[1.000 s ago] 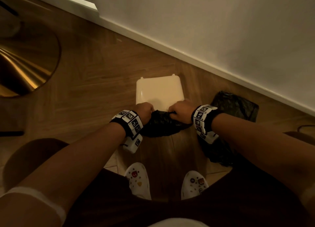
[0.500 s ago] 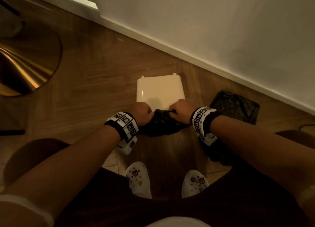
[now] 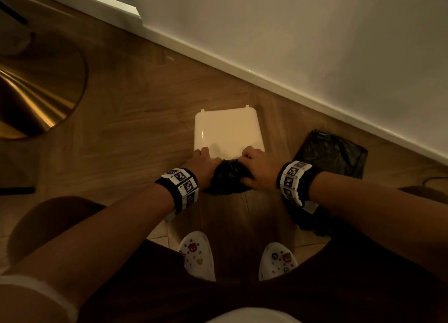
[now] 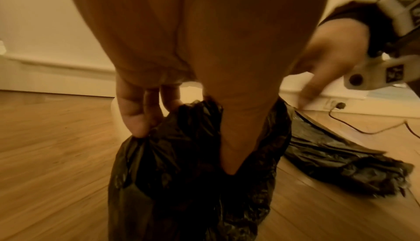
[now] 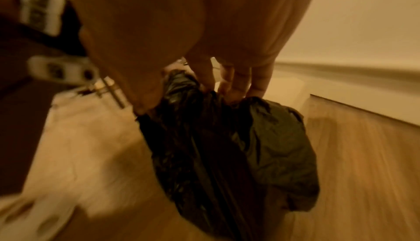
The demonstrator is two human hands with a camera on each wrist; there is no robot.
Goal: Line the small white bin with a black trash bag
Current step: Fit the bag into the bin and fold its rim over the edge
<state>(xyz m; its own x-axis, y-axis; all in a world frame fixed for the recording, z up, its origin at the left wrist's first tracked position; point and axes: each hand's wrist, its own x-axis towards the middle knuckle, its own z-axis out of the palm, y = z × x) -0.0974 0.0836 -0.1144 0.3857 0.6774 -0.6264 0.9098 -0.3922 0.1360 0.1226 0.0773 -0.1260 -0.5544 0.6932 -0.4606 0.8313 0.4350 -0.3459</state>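
Both hands, left [image 3: 204, 164] and right [image 3: 260, 165], clutch a crumpled black plastic trash bag [image 3: 228, 176] at the small white rectangular bin's [image 3: 226, 131] near edge; bare wooden floor [image 3: 135, 119] lies left.

1. The small white bin [image 3: 226, 128] is seen from above on the wooden floor, near the wall, its pale rounded-square top showing.
2. The black trash bag [image 3: 228, 177] (crinkled, glossy plastic) is bunched at the bin's near edge and hangs down in folds toward the floor.
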